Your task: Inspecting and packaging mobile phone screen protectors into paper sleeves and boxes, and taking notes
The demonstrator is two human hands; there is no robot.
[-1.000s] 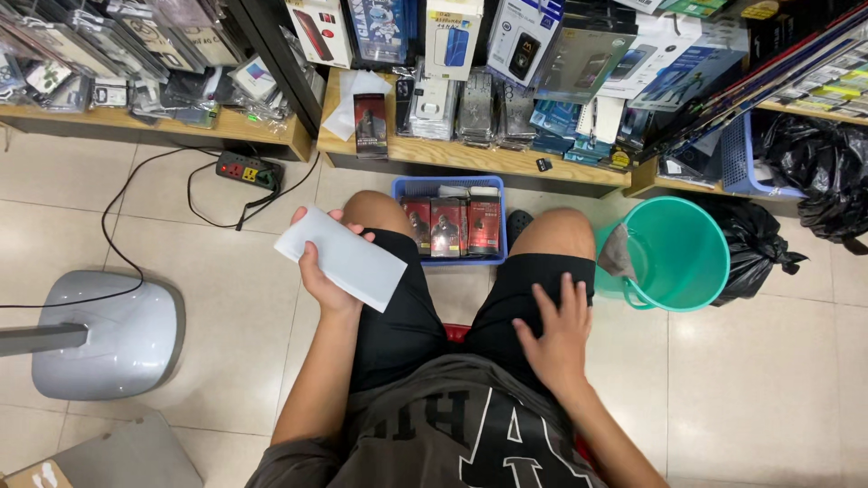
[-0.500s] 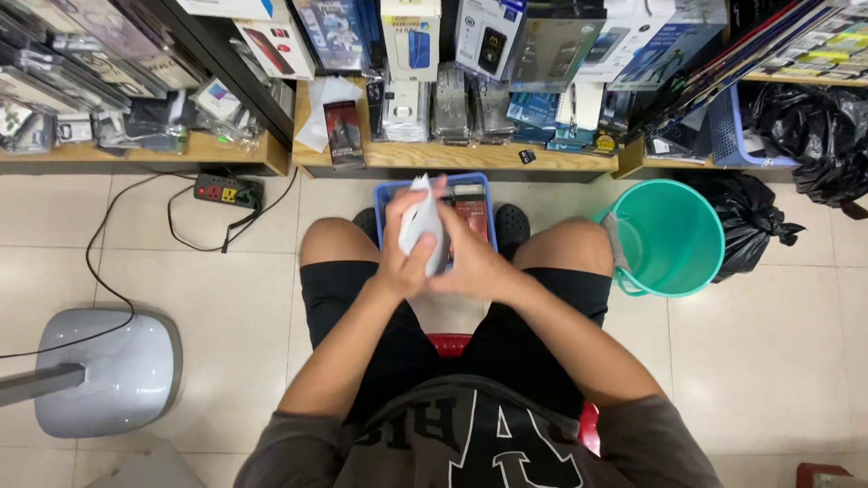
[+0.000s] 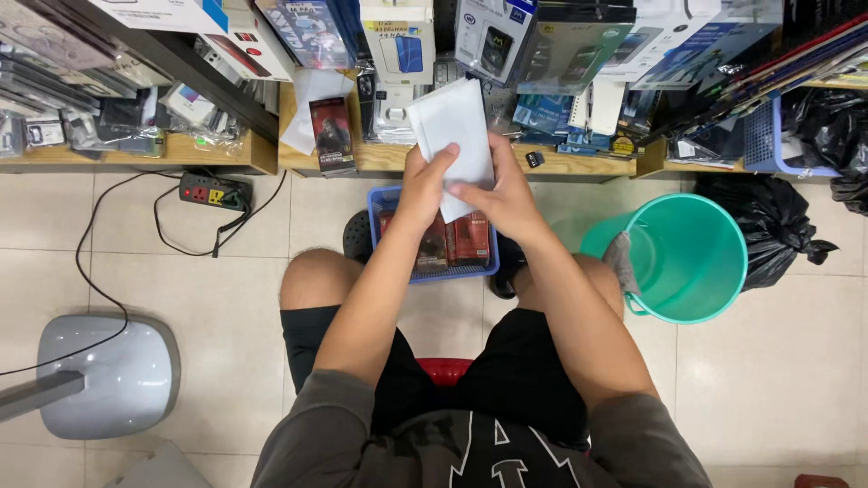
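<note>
I sit on a red stool (image 3: 445, 370) facing low wooden shelves (image 3: 389, 161). Both my hands hold a flat white box (image 3: 449, 126) raised in front of me. My left hand (image 3: 425, 188) grips its lower left side. My right hand (image 3: 499, 201) holds its lower right edge, fingers across the face. Below the hands, between my feet, a blue basket (image 3: 387, 199) holds several dark red packaged items (image 3: 457, 242).
A teal bucket (image 3: 687, 258) stands at my right knee, with black bags (image 3: 768, 230) behind it. A power strip (image 3: 215, 192) with black cables lies on the tiled floor at left. A grey fan base (image 3: 108, 375) sits at lower left. Boxed goods crowd the shelves.
The white box went from my left hand alone at the left to both hands in the middle, and has been lifted higher toward the shelves. My right hand left my thigh.
</note>
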